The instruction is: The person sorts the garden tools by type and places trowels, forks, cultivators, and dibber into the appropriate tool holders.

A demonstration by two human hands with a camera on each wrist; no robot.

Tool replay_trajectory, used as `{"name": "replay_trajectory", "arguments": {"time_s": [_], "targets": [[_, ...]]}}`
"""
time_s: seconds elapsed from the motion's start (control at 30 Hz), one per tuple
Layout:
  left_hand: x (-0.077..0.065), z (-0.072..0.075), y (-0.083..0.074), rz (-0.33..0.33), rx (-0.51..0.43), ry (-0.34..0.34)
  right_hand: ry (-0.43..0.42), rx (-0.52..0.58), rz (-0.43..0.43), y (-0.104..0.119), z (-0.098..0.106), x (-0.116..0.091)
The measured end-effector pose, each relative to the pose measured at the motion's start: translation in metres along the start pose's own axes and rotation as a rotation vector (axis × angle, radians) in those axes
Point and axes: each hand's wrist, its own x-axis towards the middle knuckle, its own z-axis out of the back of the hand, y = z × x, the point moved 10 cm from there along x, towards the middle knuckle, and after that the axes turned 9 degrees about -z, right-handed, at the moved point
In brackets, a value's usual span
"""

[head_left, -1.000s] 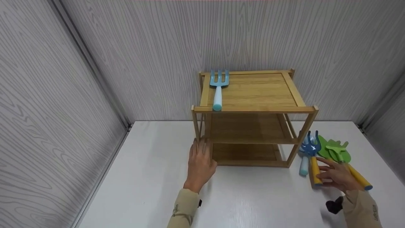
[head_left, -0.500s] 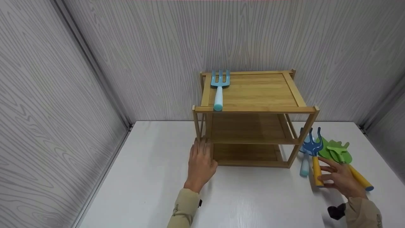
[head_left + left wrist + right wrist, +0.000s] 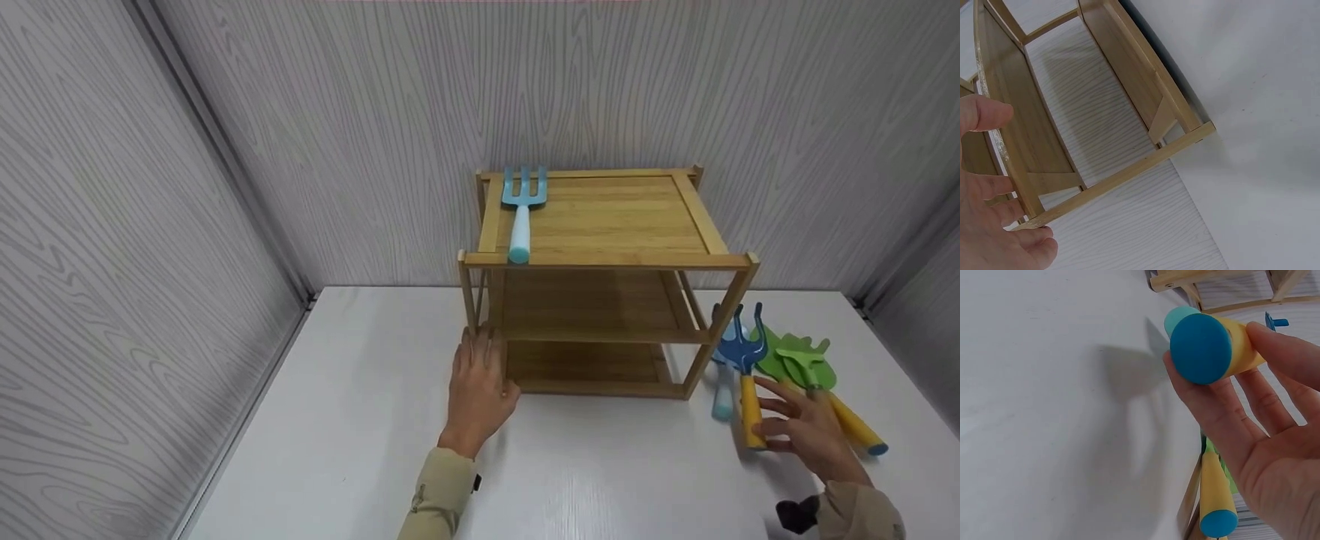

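Note:
In the head view my right hand [image 3: 810, 431] pinches the yellow handle of a blue toy garden fork [image 3: 741, 351] between thumb and fingers. The handle's round blue end [image 3: 1200, 349] faces the right wrist camera, and a shadow falls on the table below. My left hand [image 3: 480, 394] touches the left front post of a three-tier wooden rack [image 3: 607, 259], fingers extended on both sides of it; the thumb [image 3: 994, 114] overlaps a shelf edge in the left wrist view. A light blue toy fork [image 3: 520, 225] lies at the left of the rack's top shelf.
Right of the rack lie a light blue-handled tool [image 3: 722, 401], partly hidden by the held fork, and green tools [image 3: 806, 360] with a yellow handle [image 3: 862, 431]. The white table [image 3: 600, 472] meets grey wood-grain walls [image 3: 360, 150] behind and at the sides.
My right hand has taken hold of the blue fork's handle and raised it slightly, drawing clear of the green tools' yellow handle. The left hand stays at the rack's post.

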Motion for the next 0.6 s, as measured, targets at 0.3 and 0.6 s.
{"name": "replay_trajectory", "arguments": {"time_s": [0.3,0.6], "targets": [[-0.001,0.000,0.000,0.001,-0.011,0.009,-0.014,-0.021,0.042,0.002,-0.003,-0.008],[0.000,-0.001,0.000,0.016,-0.014,0.037,-0.036,-0.043,0.082,0.005,-0.004,-0.014]]}}
